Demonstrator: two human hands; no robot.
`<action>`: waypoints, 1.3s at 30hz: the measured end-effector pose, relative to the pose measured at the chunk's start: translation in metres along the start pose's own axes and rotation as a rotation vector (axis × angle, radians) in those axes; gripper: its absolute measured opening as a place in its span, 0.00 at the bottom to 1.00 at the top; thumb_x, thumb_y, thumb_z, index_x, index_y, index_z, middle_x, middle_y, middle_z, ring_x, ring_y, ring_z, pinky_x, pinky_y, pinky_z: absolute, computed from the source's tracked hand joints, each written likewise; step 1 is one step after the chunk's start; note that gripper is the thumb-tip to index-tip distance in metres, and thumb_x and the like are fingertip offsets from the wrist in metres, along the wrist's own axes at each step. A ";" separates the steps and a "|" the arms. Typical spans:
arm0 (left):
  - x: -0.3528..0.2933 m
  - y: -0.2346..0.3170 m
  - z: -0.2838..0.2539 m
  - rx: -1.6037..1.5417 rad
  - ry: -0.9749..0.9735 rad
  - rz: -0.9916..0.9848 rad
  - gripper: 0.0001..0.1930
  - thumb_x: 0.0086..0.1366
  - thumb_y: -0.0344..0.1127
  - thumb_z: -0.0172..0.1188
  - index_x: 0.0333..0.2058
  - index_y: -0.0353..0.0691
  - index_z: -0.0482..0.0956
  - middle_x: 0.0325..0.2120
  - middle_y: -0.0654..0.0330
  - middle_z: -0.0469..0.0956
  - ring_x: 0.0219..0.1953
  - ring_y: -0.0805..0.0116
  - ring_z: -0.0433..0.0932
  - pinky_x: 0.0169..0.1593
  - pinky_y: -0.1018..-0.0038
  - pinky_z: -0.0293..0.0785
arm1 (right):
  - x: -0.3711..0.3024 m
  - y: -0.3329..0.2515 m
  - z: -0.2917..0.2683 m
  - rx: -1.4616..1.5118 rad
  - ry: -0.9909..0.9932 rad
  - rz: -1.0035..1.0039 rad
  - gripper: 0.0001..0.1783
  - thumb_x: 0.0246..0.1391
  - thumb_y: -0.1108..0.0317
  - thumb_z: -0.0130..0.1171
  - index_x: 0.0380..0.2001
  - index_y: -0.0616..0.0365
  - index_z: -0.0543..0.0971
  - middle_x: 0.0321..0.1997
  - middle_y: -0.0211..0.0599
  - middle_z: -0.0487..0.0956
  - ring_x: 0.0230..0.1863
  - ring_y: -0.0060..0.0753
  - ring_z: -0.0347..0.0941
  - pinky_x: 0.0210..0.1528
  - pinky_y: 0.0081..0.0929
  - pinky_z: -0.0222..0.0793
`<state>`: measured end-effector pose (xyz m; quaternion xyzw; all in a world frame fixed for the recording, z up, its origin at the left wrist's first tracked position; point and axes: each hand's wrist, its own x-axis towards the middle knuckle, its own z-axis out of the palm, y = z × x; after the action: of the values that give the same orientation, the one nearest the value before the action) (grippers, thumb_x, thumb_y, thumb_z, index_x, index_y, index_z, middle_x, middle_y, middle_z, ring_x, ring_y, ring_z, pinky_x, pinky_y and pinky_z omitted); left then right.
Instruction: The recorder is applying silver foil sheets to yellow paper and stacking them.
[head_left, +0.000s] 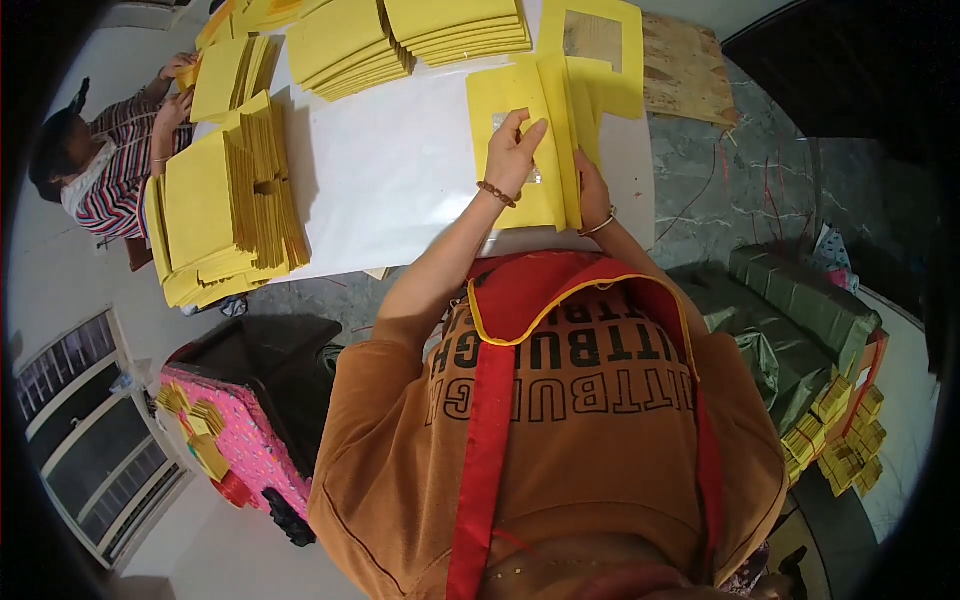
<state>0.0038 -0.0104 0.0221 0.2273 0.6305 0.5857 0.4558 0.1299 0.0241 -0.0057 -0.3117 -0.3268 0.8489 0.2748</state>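
A yellow paper envelope [510,88] with a shiny clear patch lies on the white tabletop in front of me. My left hand [512,155] rests on it beside the patch. Its thumb and forefinger stand apart, and the other fingers are partly hidden. Along the right side of this envelope, several yellow folded layers [563,140] stand up from the table. My right hand [592,190] grips them at their near right edge, its fingers partly hidden behind the paper. Beyond lies a yellow sheet [625,90] with a rectangular cut-out.
Stacks of yellow envelopes [340,45] line the table's far side, and another pile [200,200] stands at its left edge. A co-worker in a striped top [120,160] handles yellow paper there. A wooden board [685,70] sits far right; green-covered bundles [800,310] lie right of me.
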 end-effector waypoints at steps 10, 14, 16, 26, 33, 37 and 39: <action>0.001 -0.008 0.002 0.021 0.111 0.164 0.17 0.56 0.32 0.54 0.46 0.37 0.70 0.29 0.61 0.68 0.24 0.75 0.64 0.27 0.78 0.62 | 0.005 -0.005 -0.005 -1.097 -0.096 -0.637 0.19 0.56 0.65 0.39 0.48 0.63 0.66 0.48 0.35 0.69 0.46 0.24 0.66 0.46 0.19 0.61; -0.001 0.000 0.009 0.275 0.085 0.298 0.16 0.58 0.33 0.53 0.45 0.35 0.70 0.15 0.67 0.64 0.09 0.81 0.58 0.12 0.82 0.54 | 0.002 -0.004 0.004 -0.219 -0.058 -0.133 0.21 0.54 0.68 0.41 0.52 0.63 0.62 0.47 0.34 0.68 0.46 0.24 0.64 0.49 0.20 0.59; 0.003 -0.007 0.008 0.291 0.075 0.331 0.16 0.58 0.34 0.54 0.44 0.35 0.70 0.15 0.67 0.64 0.09 0.81 0.59 0.12 0.82 0.54 | 0.001 0.000 0.002 -0.159 -0.057 -0.120 0.23 0.54 0.68 0.42 0.53 0.63 0.61 0.48 0.35 0.68 0.47 0.23 0.63 0.49 0.19 0.59; -0.001 -0.005 0.006 0.083 0.183 0.117 0.05 0.59 0.28 0.47 0.34 0.38 0.65 0.17 0.68 0.63 0.14 0.83 0.58 0.16 0.83 0.54 | 0.002 -0.007 0.007 -0.122 0.037 -0.090 0.23 0.58 0.61 0.38 0.53 0.64 0.61 0.49 0.36 0.68 0.48 0.25 0.64 0.50 0.20 0.59; 0.003 -0.015 0.004 0.012 0.229 0.272 0.11 0.57 0.26 0.45 0.40 0.35 0.64 0.22 0.63 0.65 0.18 0.77 0.58 0.22 0.80 0.58 | 0.009 -0.002 -0.010 -0.273 -0.047 -0.109 0.24 0.60 0.57 0.33 0.52 0.63 0.63 0.48 0.35 0.70 0.45 0.23 0.67 0.48 0.20 0.62; 0.001 -0.006 0.004 0.026 0.135 0.228 0.15 0.58 0.30 0.48 0.45 0.36 0.68 0.23 0.63 0.67 0.17 0.79 0.60 0.20 0.82 0.57 | 0.006 -0.002 -0.002 -0.128 -0.059 -0.126 0.23 0.60 0.58 0.35 0.53 0.62 0.61 0.49 0.35 0.69 0.46 0.24 0.66 0.49 0.21 0.62; 0.000 -0.002 0.006 -0.057 0.052 0.093 0.17 0.59 0.33 0.50 0.47 0.38 0.68 0.21 0.66 0.67 0.14 0.83 0.59 0.15 0.84 0.54 | 0.006 -0.001 0.001 -0.167 -0.028 -0.131 0.23 0.58 0.63 0.39 0.54 0.65 0.61 0.52 0.37 0.66 0.51 0.25 0.61 0.54 0.20 0.55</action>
<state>0.0088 -0.0074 0.0209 0.2281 0.6140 0.6296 0.4178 0.1258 0.0288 -0.0063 -0.2995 -0.4199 0.8031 0.2982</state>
